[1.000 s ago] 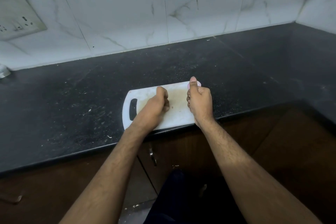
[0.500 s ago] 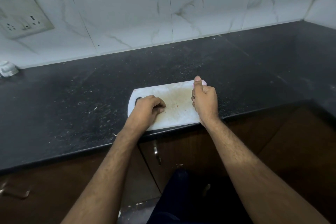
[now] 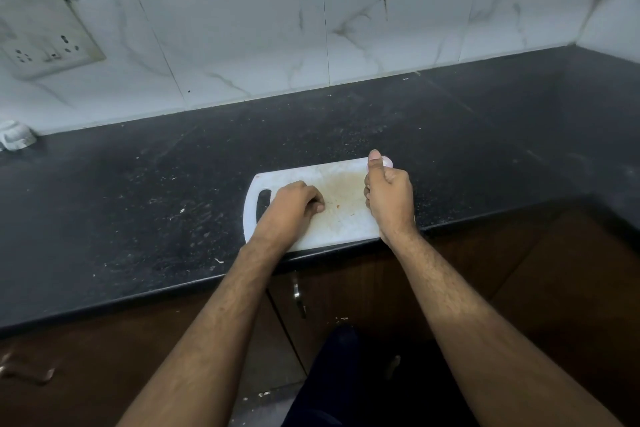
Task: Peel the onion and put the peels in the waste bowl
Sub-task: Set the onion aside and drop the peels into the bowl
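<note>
Centrally, a white cutting board (image 3: 346, 198) lies at the dark counter's (image 3: 138, 204) front edge. The left hand (image 3: 294, 208) rests clenched on it; the right hand (image 3: 389, 201) grasps a mostly hidden pale onion (image 3: 387, 161) at the board's far-right corner.

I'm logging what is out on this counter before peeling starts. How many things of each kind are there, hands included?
Hands: 2 (left hand, right hand)
White cutting board: 1
Pale pinkish thing held in the right hand, probably the onion: 1
Small white object by the wall: 1
Total: 5
</note>
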